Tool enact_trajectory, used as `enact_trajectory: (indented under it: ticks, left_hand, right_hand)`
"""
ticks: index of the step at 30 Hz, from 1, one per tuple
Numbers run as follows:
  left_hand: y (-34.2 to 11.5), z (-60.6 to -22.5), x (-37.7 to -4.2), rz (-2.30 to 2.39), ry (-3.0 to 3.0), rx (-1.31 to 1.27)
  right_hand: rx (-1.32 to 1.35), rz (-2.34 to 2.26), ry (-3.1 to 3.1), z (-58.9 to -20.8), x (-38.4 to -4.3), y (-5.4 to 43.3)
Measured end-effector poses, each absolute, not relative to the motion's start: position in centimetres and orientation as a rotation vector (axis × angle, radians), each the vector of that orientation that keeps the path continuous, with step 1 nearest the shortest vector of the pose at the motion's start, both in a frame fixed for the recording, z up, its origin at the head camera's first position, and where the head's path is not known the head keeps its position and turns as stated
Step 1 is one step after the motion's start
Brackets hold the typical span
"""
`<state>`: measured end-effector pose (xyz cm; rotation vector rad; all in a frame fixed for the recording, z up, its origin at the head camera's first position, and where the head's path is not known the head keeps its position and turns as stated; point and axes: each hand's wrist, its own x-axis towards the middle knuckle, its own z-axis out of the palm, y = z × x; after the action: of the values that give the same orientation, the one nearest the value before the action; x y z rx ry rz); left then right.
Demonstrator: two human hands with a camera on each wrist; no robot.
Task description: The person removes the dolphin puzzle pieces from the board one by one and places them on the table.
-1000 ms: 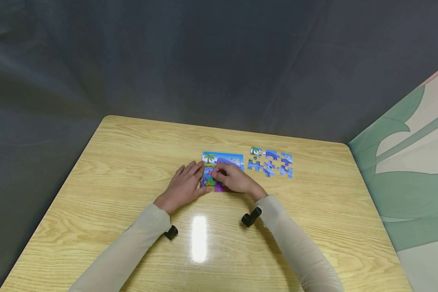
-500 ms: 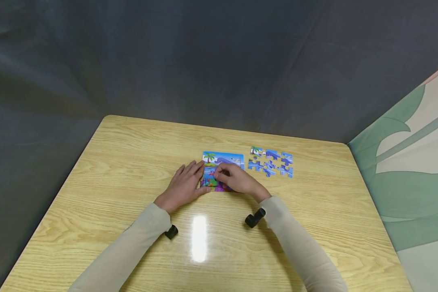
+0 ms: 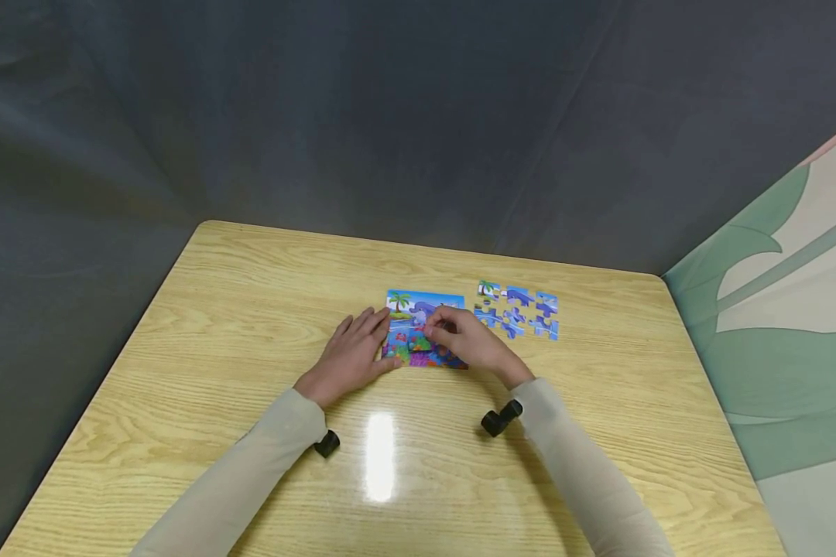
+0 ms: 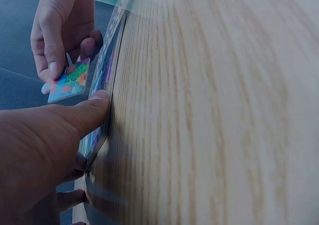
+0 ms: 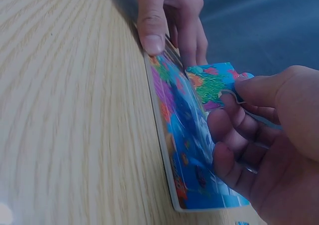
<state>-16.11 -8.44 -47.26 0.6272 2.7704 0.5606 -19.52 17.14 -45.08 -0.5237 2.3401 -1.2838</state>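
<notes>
A flat puzzle board with a palm tree and dolphin picture lies mid-table in the head view. My left hand rests at its left side with spread fingers, the thumb touching the near edge. Above the board, my right hand pinches a puzzle piece between thumb and fingers. Green coral and a red shape are printed on the piece, which is tilted and held just over the board surface in the right wrist view. The right hand hides part of the board's right half.
Several loose puzzle pieces lie face up in two rows to the right of the board. The wooden table meets a dark curtain at the back. A wall with leaf shapes stands on the right.
My right hand has shifted to the right with the puzzle piece, uncovering more of the board's lower left. The left hand and the loose pieces stay where they were.
</notes>
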Motion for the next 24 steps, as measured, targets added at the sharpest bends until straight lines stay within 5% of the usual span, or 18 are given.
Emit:
enact_trajectory:
  ticks: [24]
  left_hand:
    - [-8.6, -47.3, -15.8, 0.602, 2.775, 0.639]
  right_hand:
    - [-0.394, -1.312, 2.404, -44.3, -19.1, 21.6]
